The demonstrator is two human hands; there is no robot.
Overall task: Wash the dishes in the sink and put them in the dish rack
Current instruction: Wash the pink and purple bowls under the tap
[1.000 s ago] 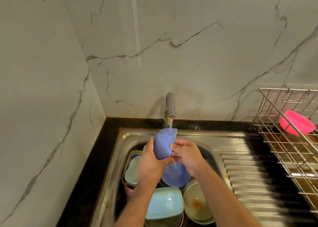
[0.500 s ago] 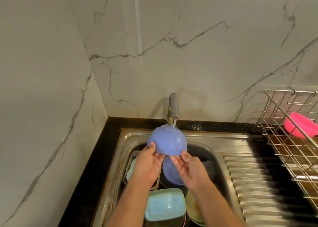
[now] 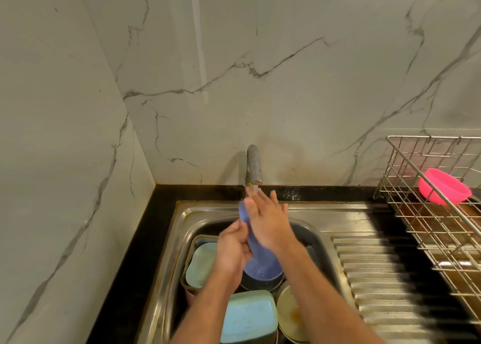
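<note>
blue bowl (image 3: 244, 214) now on edge, left hand (image 3: 231, 250) gripping, right hand (image 3: 268, 221) flat on it, over dish-filled sink (image 3: 182, 229)

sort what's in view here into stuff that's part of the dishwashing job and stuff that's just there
Part of the job:
blue bowl, held under the tap
left hand, right hand
sink with teal dishes
rack holding a pink bowl

Just there:
marble wall
black counter
</note>
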